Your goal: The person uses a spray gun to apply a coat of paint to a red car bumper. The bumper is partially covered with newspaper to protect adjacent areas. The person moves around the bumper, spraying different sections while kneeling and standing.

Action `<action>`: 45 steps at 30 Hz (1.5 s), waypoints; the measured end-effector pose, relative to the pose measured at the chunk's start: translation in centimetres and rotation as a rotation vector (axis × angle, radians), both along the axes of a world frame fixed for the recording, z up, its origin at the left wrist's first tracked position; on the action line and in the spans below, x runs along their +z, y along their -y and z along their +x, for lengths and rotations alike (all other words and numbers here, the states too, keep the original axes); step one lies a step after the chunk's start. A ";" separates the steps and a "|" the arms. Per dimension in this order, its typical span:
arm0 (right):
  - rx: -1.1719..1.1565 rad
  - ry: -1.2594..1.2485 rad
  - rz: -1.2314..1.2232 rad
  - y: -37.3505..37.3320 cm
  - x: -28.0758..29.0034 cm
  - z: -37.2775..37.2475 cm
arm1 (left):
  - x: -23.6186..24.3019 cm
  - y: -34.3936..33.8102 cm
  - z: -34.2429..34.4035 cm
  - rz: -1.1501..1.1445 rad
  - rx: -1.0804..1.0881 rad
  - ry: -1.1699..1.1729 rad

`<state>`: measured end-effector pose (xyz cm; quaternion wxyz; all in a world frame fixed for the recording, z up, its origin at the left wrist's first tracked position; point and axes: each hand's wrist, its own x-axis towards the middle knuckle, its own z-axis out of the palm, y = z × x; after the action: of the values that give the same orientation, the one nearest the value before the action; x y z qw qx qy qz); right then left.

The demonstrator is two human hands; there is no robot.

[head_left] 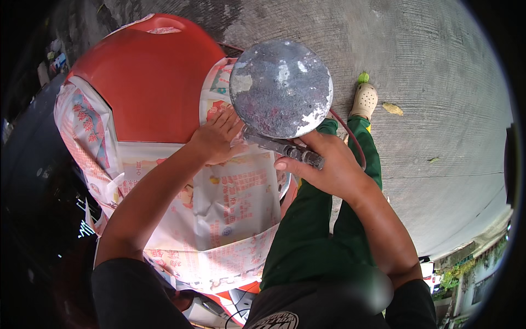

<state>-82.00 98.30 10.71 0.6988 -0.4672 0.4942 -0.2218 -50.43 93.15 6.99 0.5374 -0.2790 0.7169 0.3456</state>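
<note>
My right hand is closed round the metal body of a spray gun, its thumb below the rear knobs. On top of the gun sits a round cup with a grey, paint-stained lid, which hides most of the gun beneath it. My left hand lies flat with fingers stretched out on printed masking paper, just left of the cup. That paper surrounds a smooth red panel on its near side and along both edges. The gun's nozzle and trigger are out of sight.
A dark red hose curves past my right hand and legs. My foot in a beige clog stands on the ridged concrete floor, near a yellowed leaf. A dark, shiny surface borders the far left.
</note>
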 end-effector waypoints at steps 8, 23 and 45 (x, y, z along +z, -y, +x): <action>0.158 0.049 0.082 1.9 1.0 1.6 | 4.5 -12.4 -9.7 0.000 0.976 -0.305; 0.197 0.022 0.011 0.3 2.2 3.3 | 3.7 -18.9 -14.2 -0.186 1.922 -0.677; 0.096 0.051 0.114 -1.3 1.1 3.6 | 4.5 -17.6 -13.8 0.146 2.233 -0.663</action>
<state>-78.36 99.58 11.77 0.7466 -0.4438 0.4650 -0.1715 -64.20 110.79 11.44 -0.2640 -0.6193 0.1568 0.7226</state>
